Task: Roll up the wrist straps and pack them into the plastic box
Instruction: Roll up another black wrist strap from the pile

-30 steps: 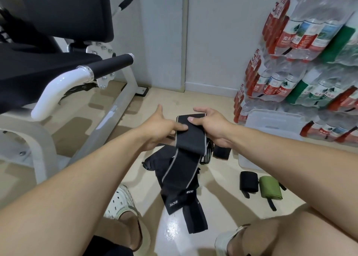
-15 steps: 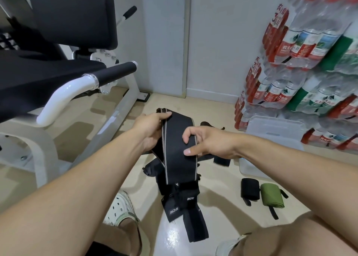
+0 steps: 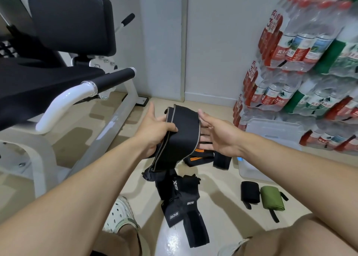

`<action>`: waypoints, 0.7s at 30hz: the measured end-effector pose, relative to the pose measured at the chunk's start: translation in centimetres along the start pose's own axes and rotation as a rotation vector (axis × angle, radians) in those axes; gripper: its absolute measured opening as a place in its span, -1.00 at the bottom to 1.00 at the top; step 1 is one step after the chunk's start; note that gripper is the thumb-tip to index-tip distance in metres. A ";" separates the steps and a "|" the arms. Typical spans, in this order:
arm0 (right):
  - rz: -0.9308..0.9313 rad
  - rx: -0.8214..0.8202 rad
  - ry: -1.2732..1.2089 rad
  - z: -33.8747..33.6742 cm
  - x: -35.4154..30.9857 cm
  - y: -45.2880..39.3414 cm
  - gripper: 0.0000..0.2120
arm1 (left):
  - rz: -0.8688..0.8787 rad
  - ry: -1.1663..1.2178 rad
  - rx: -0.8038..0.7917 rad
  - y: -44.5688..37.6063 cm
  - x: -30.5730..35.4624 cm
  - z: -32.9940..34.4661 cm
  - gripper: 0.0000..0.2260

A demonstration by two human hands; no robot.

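A person's left hand (image 3: 155,128) grips a black wrist strap (image 3: 181,137) mid-air, its tail trailing toward 6 o'clock; the right hand (image 3: 217,134) supports it, fingers straight. Rolling looks barely begun; next, winding it tight for the plastic box (image 3: 251,170) at 3 o'clock.

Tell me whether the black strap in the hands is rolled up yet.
Not rolled. The black strap drapes spread out over the left hand, its tail hanging down to the floor.
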State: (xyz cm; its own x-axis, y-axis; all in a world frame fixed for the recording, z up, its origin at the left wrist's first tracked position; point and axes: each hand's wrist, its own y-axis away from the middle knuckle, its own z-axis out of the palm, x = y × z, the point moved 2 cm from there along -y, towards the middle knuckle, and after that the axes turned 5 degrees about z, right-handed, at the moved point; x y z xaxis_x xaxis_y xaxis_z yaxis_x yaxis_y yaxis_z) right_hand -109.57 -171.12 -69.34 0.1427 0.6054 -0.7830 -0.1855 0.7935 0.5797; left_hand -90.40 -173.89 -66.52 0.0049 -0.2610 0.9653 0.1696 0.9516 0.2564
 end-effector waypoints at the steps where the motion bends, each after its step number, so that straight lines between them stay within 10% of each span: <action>1: -0.018 0.019 -0.036 0.0 -0.1 0.0 -0.55 | 0.014 -0.012 -0.036 0.2 0.0 0.2 0.05; 21: -0.388 0.209 0.057 1.3 -0.8 0.8 -0.91 | 0.059 0.016 -0.082 0.6 0.1 0.9 -0.13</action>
State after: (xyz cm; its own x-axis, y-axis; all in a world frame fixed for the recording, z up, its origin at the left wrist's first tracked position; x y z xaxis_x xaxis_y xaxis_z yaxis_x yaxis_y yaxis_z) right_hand -108.55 -170.93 -67.96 0.1076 0.2606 -0.9594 0.0727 0.9604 0.2691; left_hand -91.20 -173.15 -66.23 0.0326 -0.2076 0.9777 0.2491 0.9490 0.1933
